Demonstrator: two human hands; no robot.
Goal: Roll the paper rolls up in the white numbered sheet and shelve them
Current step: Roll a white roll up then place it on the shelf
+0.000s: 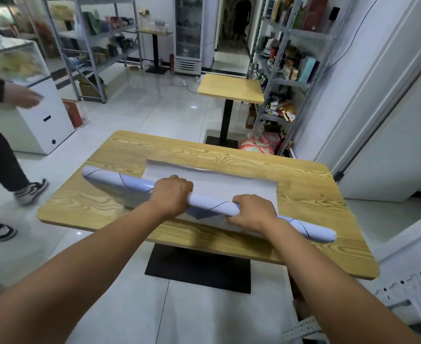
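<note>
- Fingers of both hands curl over the top of the rolled white sheet [212, 201], knuckles toward me, tips hidden on its far side; I read both as closed on the roll.
- Left hand [171, 192] holds near the roll's middle; right hand [251, 213] holds just to its right, with a short bare stretch of roll between them.
- The roll's long axis runs across me, from far-left to near-right, slanted on the wooden table [179, 152]. It sticks out well past my left fingers on the left, and less far past my right fingers on the right.
- Thin dark lines cross the glossy surface; I can't read any numbers from here.
- Just beyond my fingertips the unrolled tail of the sheet [204, 178] lies flat, its far edge slightly lifted. So the remaining roll direction is away from me, square to the long axis.
- I can't see the paper rolls themselves; I judge they are already wrapped inside.
- Judgement: rolling is well along but unfinished, and shelving has not begun.
- Since the left end overhangs farther from my grip, it could lag and the roll could cone; I'd push evenly with both hands.
- Metal shelving [279, 78] stands beyond the table on my right-hand side, nearer my right hand.
- Another person [3, 135] is at the left, well apart from the table.
</note>
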